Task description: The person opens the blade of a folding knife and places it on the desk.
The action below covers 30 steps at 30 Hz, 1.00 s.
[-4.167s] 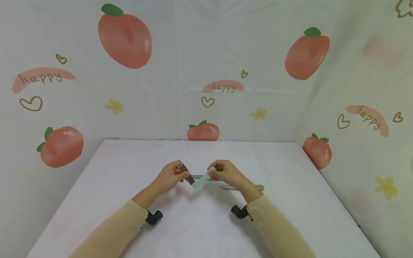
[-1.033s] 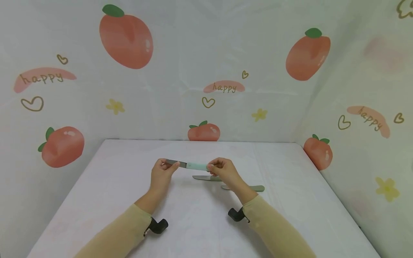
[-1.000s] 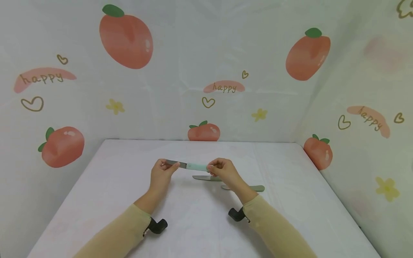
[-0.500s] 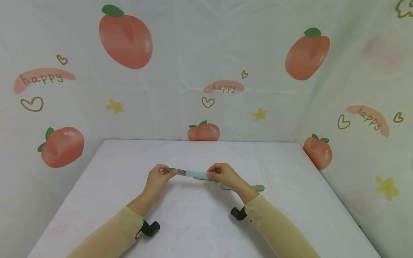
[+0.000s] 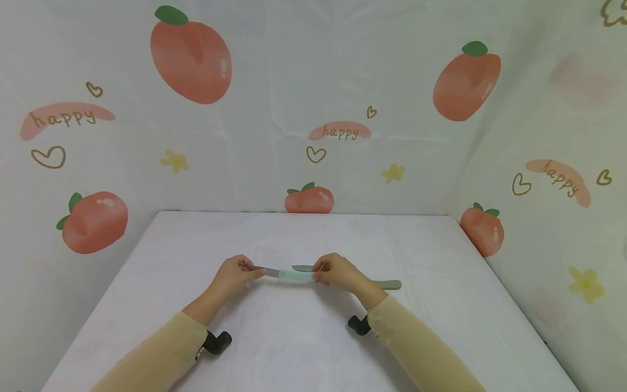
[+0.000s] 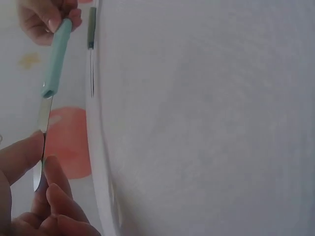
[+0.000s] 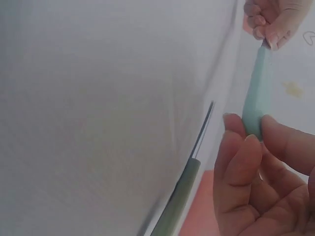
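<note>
A knife with a mint-green handle (image 5: 296, 275) is held level just above the table, its grey blade (image 5: 271, 272) to the left. My left hand (image 5: 232, 276) pinches that blade near its tip between thumb and fingers. At the other end my right hand (image 5: 341, 273) pinches the butt of the handle, as the right wrist view shows with the mint handle (image 7: 256, 93) between thumb and fingertips. Behind it lies a second knife, of which only the blade (image 5: 302, 268) shows. A third knife's green handle (image 5: 390, 284) sticks out past my right wrist; its blade is hidden.
The knives lie on a white-covered table (image 5: 294, 337). Behind and beside it hangs a white cloth (image 5: 264, 163) printed with fruit, hearts and flowers. One green-handled knife (image 7: 179, 191) lies close below my right hand in the right wrist view.
Blade and mint handle met at an angle 4.2 seconds ago; by one second ago they were in line. Since then both hands have lowered the knife toward the table, the left hand shifting slightly left.
</note>
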Tool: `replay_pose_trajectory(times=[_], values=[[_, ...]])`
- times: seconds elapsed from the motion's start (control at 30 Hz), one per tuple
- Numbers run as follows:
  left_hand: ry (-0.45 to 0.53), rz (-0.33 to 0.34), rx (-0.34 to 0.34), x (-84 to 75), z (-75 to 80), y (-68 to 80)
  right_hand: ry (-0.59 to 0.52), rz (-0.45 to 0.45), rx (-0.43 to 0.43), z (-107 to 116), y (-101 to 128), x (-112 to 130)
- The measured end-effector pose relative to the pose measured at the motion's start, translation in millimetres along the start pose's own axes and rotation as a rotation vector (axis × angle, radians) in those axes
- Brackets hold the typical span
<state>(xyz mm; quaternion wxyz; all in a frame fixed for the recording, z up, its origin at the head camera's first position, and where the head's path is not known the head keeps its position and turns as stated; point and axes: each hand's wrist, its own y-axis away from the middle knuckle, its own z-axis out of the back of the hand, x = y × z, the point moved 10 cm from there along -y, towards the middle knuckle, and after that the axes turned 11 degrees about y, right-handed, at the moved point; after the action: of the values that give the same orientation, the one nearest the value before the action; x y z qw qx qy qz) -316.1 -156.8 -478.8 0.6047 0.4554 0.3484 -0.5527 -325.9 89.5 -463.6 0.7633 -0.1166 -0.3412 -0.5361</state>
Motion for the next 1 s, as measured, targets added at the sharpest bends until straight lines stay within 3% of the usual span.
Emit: replay_pose_trajectory(times=[0.17,0.27,0.57,1.0], values=[[-0.116,0.016,0.035,-1.6,-1.7,-0.2,0.151,-0.043,-0.010,-0.6,-1.0,-2.9],[-0.186,0.038,0.054,-1.5,-2.2,0.9,0.189,-0.059,-0.015,-1.3,-1.2,-3.4],[-0.315,0.049,0.096,-0.9,-2.5,3.1,0.172,-0.048,-0.006,-7.6,-2.4,-1.5],[-0.406,0.072,0.130,4.1,-2.9,-1.3,0.218,-0.068,-0.002,-9.2,-6.1,-1.9]])
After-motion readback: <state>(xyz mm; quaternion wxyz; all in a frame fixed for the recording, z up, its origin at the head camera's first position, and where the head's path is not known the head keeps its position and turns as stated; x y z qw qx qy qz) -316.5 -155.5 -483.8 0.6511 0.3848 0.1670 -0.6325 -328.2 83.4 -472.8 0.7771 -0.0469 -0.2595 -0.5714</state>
